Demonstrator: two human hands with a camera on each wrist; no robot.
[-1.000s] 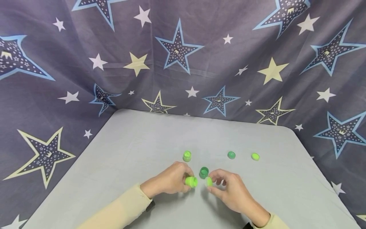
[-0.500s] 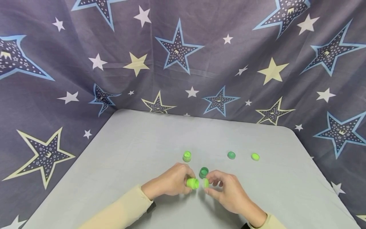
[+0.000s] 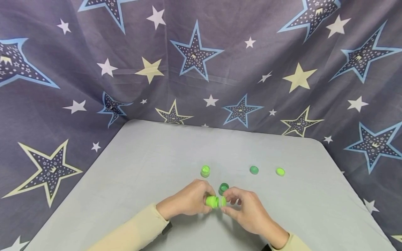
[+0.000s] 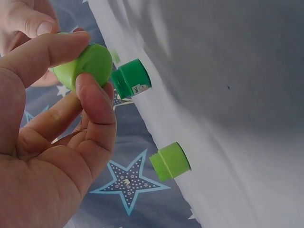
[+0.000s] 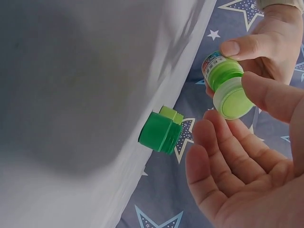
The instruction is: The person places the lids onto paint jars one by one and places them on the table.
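My left hand [image 3: 193,198] grips a small light-green paint jar [image 3: 211,202] tipped on its side, its mouth facing right. In the right wrist view this jar [image 5: 225,71] carries a printed label. Between thumb and fingertips, my right hand [image 3: 246,211] pinches a light-green lid [image 5: 235,99], held right at the jar's mouth; whether the two touch I cannot tell. Just behind the hands a dark-green jar [image 3: 223,188] stands upright and uncovered. Farther back on the left is another uncovered light-green jar [image 3: 205,171], also upright.
A dark-green lid [image 3: 254,170] and a light-green lid [image 3: 280,172] lie on the grey-white table [image 3: 163,150], right of the standing jars. Dark fabric with stars [image 3: 201,94] hangs around the table's back and sides.
My right hand has moved left, bringing the lid up to the mouth of the held jar. The left hand has shifted slightly right with the jar. The standing jars have stayed put.
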